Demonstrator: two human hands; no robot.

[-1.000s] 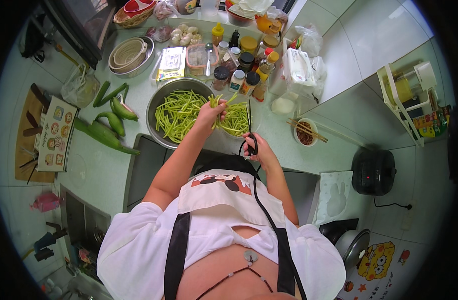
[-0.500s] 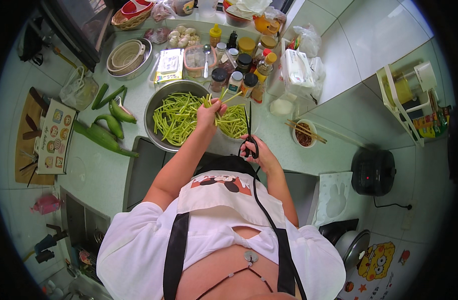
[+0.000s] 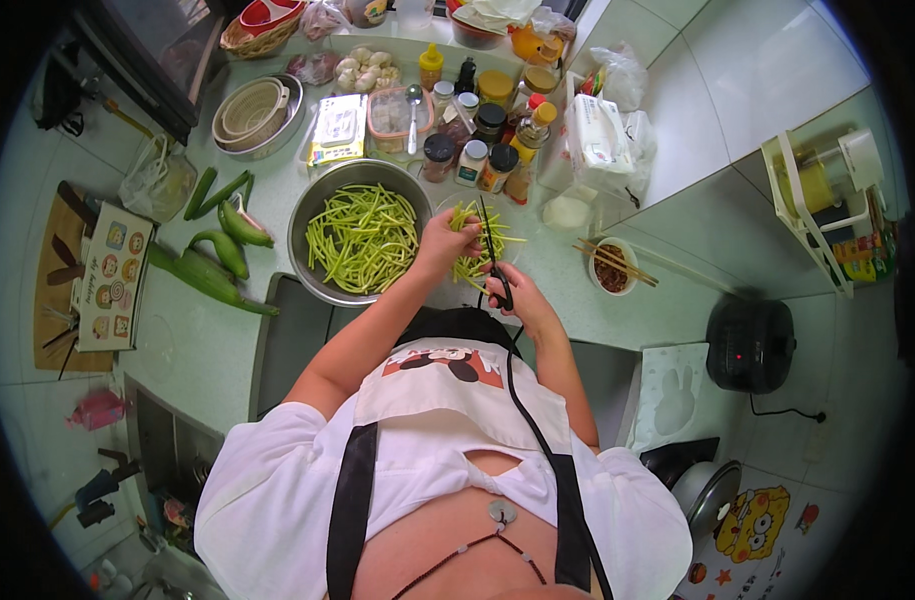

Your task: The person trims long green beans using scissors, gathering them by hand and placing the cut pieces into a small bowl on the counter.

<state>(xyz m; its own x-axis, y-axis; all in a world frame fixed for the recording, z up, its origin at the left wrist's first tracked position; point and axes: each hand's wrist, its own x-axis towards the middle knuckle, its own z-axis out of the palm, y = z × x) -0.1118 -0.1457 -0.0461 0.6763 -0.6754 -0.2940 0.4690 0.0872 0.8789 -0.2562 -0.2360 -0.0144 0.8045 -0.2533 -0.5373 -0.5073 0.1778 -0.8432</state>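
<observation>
Thin green stalks, like garlic scapes, are pinched in my left hand (image 3: 449,243), closed over the plate to the right of the bowl. My right hand (image 3: 519,296) grips a pair of black scissors (image 3: 499,280) by the handles. Their blades point up and away, beside the stalks. Cut stalks (image 3: 362,240) fill much of a steel bowl (image 3: 295,240) at my left hand's side. More stalks (image 3: 467,268) lie on the plate beneath my hands, partly hidden by them.
Jars and bottles (image 3: 472,163) stand behind the bowl. Loofah-like green gourds (image 3: 202,275) lie to the left. A small bowl (image 3: 610,268) with chopsticks across it sits at right. Farther right is a black cooker (image 3: 747,343). A sink (image 3: 172,430) lies at lower left.
My left hand has moved right with the stalks, from above the steel bowl's right rim to over the plate, close to the scissors. The right hand has shifted slightly.
</observation>
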